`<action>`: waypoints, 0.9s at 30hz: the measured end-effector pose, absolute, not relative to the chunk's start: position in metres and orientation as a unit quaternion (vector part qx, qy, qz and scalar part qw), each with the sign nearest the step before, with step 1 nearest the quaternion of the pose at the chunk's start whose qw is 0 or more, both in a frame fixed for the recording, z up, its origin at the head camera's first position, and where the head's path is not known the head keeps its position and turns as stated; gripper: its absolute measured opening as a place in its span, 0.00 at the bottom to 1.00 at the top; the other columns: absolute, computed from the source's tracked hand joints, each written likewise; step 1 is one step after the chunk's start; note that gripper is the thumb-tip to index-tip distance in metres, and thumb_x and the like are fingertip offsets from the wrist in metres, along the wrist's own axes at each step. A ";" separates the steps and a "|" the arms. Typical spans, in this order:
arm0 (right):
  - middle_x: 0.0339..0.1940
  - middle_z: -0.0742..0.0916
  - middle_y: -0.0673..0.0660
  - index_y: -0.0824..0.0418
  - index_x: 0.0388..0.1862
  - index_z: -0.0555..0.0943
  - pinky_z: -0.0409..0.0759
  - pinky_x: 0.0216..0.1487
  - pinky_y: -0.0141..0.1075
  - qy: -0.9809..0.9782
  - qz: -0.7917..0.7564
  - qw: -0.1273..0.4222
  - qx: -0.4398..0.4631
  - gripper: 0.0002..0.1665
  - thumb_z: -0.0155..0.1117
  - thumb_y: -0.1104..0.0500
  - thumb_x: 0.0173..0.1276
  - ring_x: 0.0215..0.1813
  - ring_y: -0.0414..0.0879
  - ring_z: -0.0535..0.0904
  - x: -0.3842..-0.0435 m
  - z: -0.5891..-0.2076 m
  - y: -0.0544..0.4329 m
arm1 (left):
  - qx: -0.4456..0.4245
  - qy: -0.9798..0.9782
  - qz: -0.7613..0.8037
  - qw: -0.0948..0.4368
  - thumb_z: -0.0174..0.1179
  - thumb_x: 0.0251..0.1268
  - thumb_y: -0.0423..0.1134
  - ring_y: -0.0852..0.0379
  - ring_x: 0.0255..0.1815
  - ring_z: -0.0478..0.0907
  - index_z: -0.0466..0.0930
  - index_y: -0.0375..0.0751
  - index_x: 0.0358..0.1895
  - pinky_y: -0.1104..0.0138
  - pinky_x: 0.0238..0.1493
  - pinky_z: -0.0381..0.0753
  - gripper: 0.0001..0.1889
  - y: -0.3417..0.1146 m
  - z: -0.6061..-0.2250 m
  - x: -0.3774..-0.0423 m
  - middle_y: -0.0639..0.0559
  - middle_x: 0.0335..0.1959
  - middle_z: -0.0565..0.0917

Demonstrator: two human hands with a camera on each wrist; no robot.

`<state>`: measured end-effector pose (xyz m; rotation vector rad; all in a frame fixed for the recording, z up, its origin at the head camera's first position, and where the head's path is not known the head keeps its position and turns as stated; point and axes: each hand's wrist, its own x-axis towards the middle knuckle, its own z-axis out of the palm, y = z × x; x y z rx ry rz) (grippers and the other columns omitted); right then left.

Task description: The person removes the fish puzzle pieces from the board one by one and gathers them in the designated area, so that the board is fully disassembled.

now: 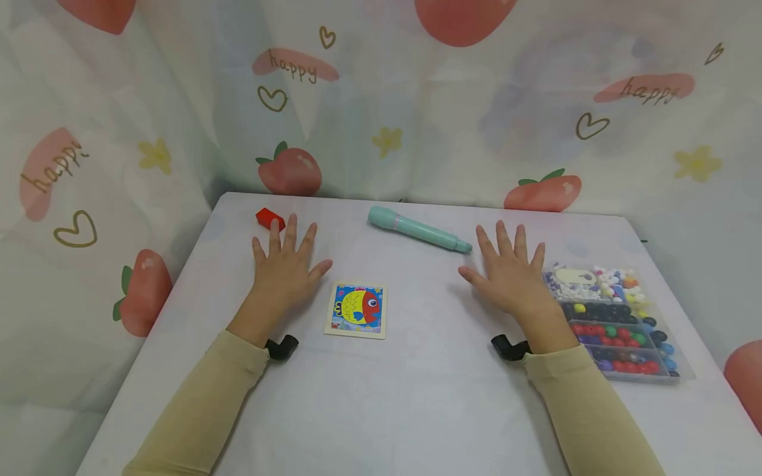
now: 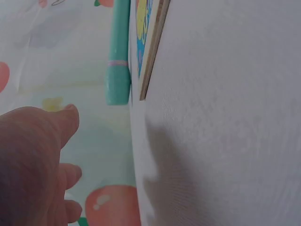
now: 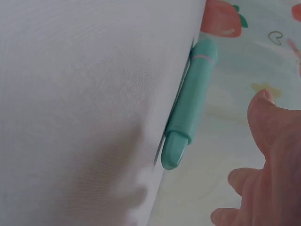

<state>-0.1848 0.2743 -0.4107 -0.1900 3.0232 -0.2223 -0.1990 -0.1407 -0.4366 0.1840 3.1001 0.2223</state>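
Note:
My left hand [image 1: 286, 272] is held palm down with its fingers spread, over the left part of the table; its fingertips overlap a small red faceted piece [image 1: 270, 219] in the head view. To the right of its thumb lies a small square picture puzzle [image 1: 356, 311] with a yellow and red fish on blue. My right hand [image 1: 510, 277] is likewise spread, palm down and holding nothing. A mint-green thick pen-shaped tube [image 1: 419, 231] lies behind and between the hands, its narrow end near the right fingertips. In both wrist views the hands cast shadows on the table.
A clear compartment box [image 1: 631, 379] of colored beads stands at the right, partly behind the right wrist. The white-covered table [image 1: 381, 410] ends at the back against a patterned curtain [image 1: 440, 99]. Black wrist mounts [image 1: 282, 348] stick out at the sleeves.

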 end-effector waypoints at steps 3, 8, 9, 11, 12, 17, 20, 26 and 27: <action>0.92 0.41 0.69 0.50 0.93 0.39 0.24 0.77 0.83 0.993 -0.078 0.052 -0.065 0.59 0.46 0.22 0.79 0.89 0.75 0.25 -0.185 -0.410 0.274 | 0.067 0.995 0.078 0.010 0.50 0.79 0.69 0.29 0.91 0.29 0.42 0.54 0.91 0.24 0.82 0.33 0.48 -0.140 -0.437 -0.197 0.39 0.92 0.35; 0.92 0.42 0.67 0.49 0.93 0.41 0.26 0.78 0.83 0.990 -0.104 0.046 -0.079 0.59 0.53 0.25 0.78 0.89 0.75 0.27 -0.184 -0.407 0.270 | 0.078 0.993 0.086 0.001 0.52 0.79 0.67 0.29 0.91 0.31 0.42 0.54 0.91 0.24 0.83 0.36 0.48 -0.135 -0.434 -0.193 0.39 0.92 0.37; 0.92 0.43 0.67 0.49 0.93 0.41 0.27 0.78 0.82 0.989 -0.111 0.045 -0.083 0.59 0.54 0.26 0.78 0.90 0.75 0.28 -0.184 -0.407 0.268 | 0.079 0.993 0.085 0.001 0.53 0.78 0.67 0.29 0.91 0.31 0.43 0.54 0.91 0.24 0.83 0.37 0.48 -0.133 -0.434 -0.192 0.39 0.92 0.37; 0.93 0.44 0.66 0.48 0.93 0.43 0.29 0.79 0.82 0.987 -0.122 0.041 -0.093 0.59 0.57 0.26 0.77 0.90 0.74 0.30 -0.184 -0.405 0.265 | 0.084 0.993 0.081 0.001 0.55 0.78 0.66 0.28 0.91 0.32 0.43 0.54 0.91 0.24 0.82 0.39 0.48 -0.131 -0.433 -0.189 0.39 0.92 0.38; 0.93 0.45 0.66 0.49 0.93 0.44 0.30 0.79 0.82 0.986 -0.128 0.040 -0.098 0.59 0.57 0.27 0.77 0.90 0.74 0.31 -0.185 -0.404 0.262 | 0.087 0.993 0.078 0.003 0.56 0.77 0.66 0.28 0.91 0.33 0.44 0.54 0.90 0.24 0.82 0.41 0.48 -0.130 -0.433 -0.187 0.39 0.92 0.39; 0.93 0.50 0.64 0.50 0.92 0.49 0.36 0.82 0.79 0.979 -0.158 0.038 -0.124 0.57 0.64 0.33 0.77 0.91 0.72 0.35 -0.187 -0.399 0.246 | 0.107 0.991 0.073 0.015 0.60 0.75 0.64 0.28 0.91 0.37 0.48 0.53 0.90 0.24 0.82 0.45 0.48 -0.125 -0.431 -0.175 0.40 0.92 0.44; 0.92 0.54 0.64 0.50 0.91 0.53 0.41 0.83 0.77 0.974 -0.175 0.032 -0.142 0.54 0.67 0.37 0.77 0.92 0.70 0.39 -0.188 -0.397 0.233 | 0.119 0.990 0.073 0.023 0.62 0.74 0.63 0.28 0.91 0.39 0.50 0.53 0.90 0.24 0.82 0.47 0.48 -0.124 -0.429 -0.166 0.40 0.92 0.46; 0.90 0.63 0.60 0.52 0.88 0.62 0.54 0.85 0.70 0.960 -0.217 0.016 -0.178 0.49 0.71 0.44 0.75 0.91 0.65 0.50 -0.188 -0.399 0.202 | 0.158 0.985 0.057 0.034 0.66 0.73 0.60 0.29 0.91 0.44 0.54 0.52 0.89 0.26 0.82 0.53 0.48 -0.123 -0.426 -0.149 0.41 0.91 0.50; 0.89 0.65 0.59 0.52 0.87 0.64 0.57 0.85 0.68 0.957 -0.225 0.013 -0.184 0.48 0.72 0.45 0.75 0.91 0.63 0.53 -0.188 -0.400 0.197 | 0.166 0.984 0.058 0.038 0.66 0.73 0.60 0.29 0.91 0.45 0.54 0.52 0.89 0.27 0.82 0.53 0.47 -0.122 -0.426 -0.147 0.42 0.91 0.51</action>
